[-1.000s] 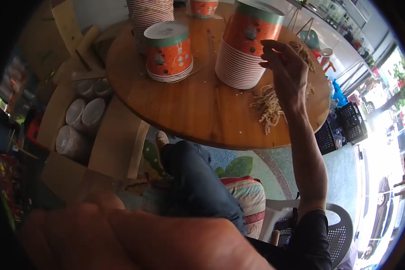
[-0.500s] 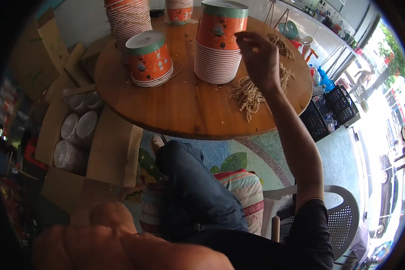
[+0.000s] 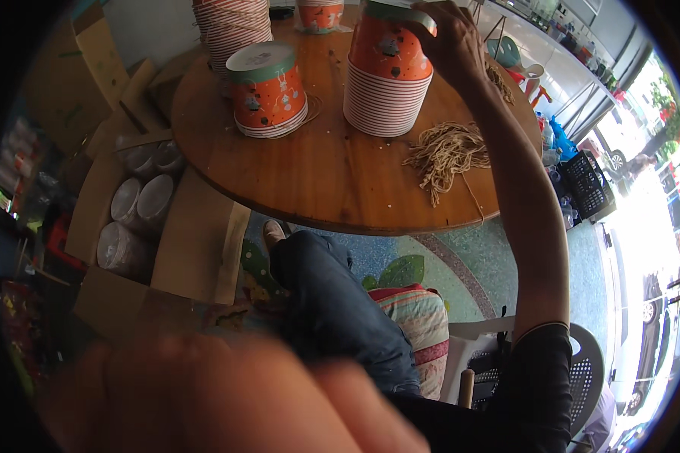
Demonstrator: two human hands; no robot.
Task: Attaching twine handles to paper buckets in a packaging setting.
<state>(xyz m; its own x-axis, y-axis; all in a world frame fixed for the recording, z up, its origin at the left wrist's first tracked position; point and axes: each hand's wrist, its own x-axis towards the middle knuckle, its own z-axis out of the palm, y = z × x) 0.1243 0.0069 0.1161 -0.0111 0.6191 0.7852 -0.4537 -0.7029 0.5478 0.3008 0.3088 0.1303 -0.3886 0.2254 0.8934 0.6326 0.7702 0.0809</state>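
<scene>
orange cup stack (image 3: 389, 72) | upright, axis vertical | right hand (image 3: 449, 38) gripping rim

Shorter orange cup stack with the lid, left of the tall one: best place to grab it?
Take the shorter lidded cup stack around its orange wall just under the lid rim, coming from the near table edge. It stands upright, the wall tapers downward so the rim stops slipping, and that side is free; the right hand and tall stack crowd the other side.

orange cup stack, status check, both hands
Right hand gripping the lid on tall orange cup stack. Left hand blurred close to camera, holding nothing visible. Twine bundle lies beside stack.
</scene>
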